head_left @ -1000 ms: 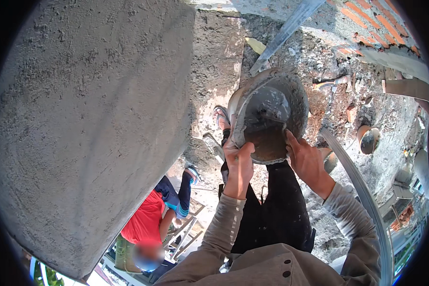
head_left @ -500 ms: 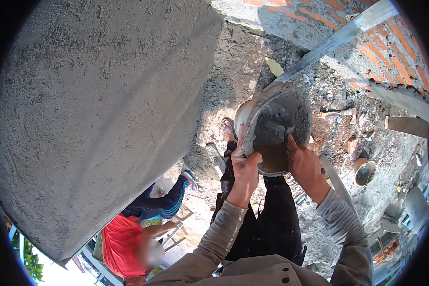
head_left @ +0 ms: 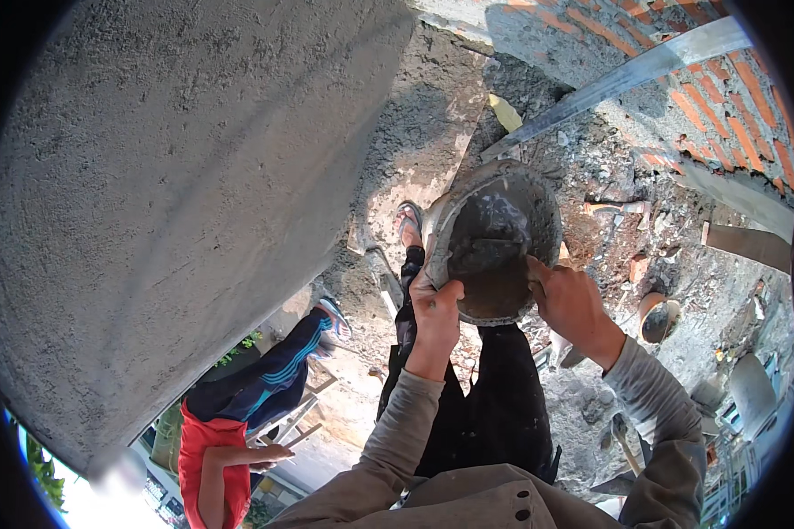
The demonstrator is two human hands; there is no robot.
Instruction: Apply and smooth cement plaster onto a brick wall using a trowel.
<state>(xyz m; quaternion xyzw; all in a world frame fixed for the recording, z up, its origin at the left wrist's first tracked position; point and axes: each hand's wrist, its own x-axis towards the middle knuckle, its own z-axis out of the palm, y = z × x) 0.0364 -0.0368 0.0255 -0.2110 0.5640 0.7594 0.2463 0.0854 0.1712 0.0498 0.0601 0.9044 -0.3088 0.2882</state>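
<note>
A mortar-crusted bucket (head_left: 437, 225) is held tilted in front of my legs, its mouth facing up toward me. Wet grey mix and brownish water (head_left: 494, 295) lie inside. My left hand (head_left: 436, 317) is closed on its near-left rim, thumb on top. My right hand (head_left: 578, 309) is closed at the near-right rim, with its fingertips reaching inside the mouth. Whatever those fingers grip is hidden; a flat grey shape, perhaps a tool blade, lies in the mix beside them.
A grey plastered wall (head_left: 185, 194) fills the left. A co-worker in a red shirt (head_left: 225, 472) is below it. A long metal straightedge (head_left: 617, 88) leans toward a brick wall (head_left: 732, 115). Rubble, a small container (head_left: 657, 317) and a hand tool (head_left: 617, 208) lie at right.
The bucket and both my hands have shifted slightly left in view. The mix inside looks rearranged. The co-worker is more upright, with one arm bent across the body.
</note>
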